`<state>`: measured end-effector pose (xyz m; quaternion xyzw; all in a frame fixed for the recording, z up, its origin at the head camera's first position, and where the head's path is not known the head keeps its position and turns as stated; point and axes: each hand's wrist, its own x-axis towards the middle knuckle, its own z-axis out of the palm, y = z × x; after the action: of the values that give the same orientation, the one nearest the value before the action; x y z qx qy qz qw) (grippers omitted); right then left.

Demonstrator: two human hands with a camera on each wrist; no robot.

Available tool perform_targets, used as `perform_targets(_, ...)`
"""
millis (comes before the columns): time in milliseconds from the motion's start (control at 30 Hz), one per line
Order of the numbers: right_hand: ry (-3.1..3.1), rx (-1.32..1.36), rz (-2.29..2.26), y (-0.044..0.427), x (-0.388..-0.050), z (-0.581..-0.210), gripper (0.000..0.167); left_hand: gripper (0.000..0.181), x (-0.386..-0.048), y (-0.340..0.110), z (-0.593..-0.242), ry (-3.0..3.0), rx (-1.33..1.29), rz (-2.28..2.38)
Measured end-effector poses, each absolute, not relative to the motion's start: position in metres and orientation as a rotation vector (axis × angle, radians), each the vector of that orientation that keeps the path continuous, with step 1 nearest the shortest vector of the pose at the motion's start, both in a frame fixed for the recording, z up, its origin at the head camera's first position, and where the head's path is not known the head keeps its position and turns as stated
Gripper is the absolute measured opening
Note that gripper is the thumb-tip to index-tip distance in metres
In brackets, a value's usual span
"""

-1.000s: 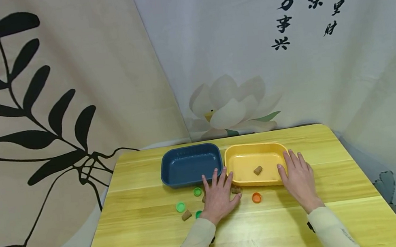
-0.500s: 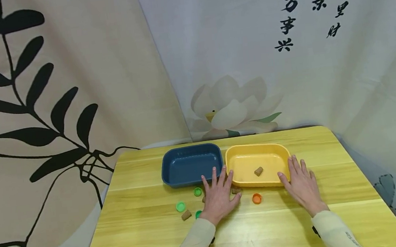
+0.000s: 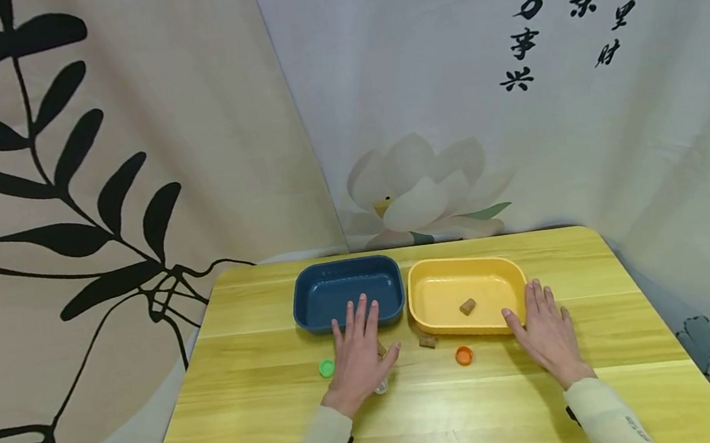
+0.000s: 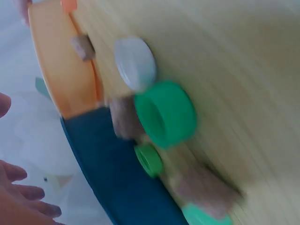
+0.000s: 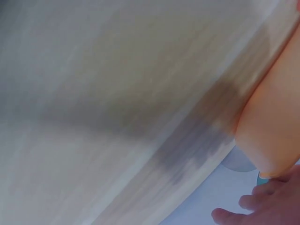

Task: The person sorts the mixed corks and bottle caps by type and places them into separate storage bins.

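Note:
My left hand hovers with spread fingers over small caps and corks, its fingertips across the near rim of the blue tray. Beneath it, the left wrist view reveals a white cap, a dark green cap, a small green cap and brown corks, one a blurred cork. A light green cap lies to its left. At the right end of the yellow tray, my right hand rests with straight fingers; whether it touches the rim is unclear. A cork lies inside that tray.
Both trays stand side by side at the back of the wooden table. In front of the yellow one are another cork and an orange cap. A printed curtain hangs behind the table.
My left hand has moved left, uncovering a cork and part of the white cap and covering green ones. My right hand has slid slightly outward along the yellow tray's end. The head view shifts a little.

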<state>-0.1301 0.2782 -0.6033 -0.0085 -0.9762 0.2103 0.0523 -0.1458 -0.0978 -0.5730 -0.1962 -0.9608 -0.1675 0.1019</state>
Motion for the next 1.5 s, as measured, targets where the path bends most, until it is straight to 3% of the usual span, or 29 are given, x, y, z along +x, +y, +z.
perform_targets(300,-2.988,-0.02,0.646,0.278,-0.129,-0.606,0.088,0.092,-0.134,-0.148,-0.579,-2.77,-0.492,-0.594)
perform_targets(700,-2.985,-0.013,0.671,0.281,-0.131,-0.607,0.087,0.071,-0.113,-0.193,-0.597,-2.772,-0.509,-0.449)
perform_targets(1133,-2.992,-0.012,0.693,0.281,-0.129,-0.607,0.086,0.054,-0.107,-0.205,-0.609,-2.802,-0.741,-0.282)
perform_targets(1500,-2.999,-0.019,0.713,0.28,-0.13,-0.607,0.087,0.058,-0.111,-0.206,-0.618,-2.881,-0.763,-0.155)
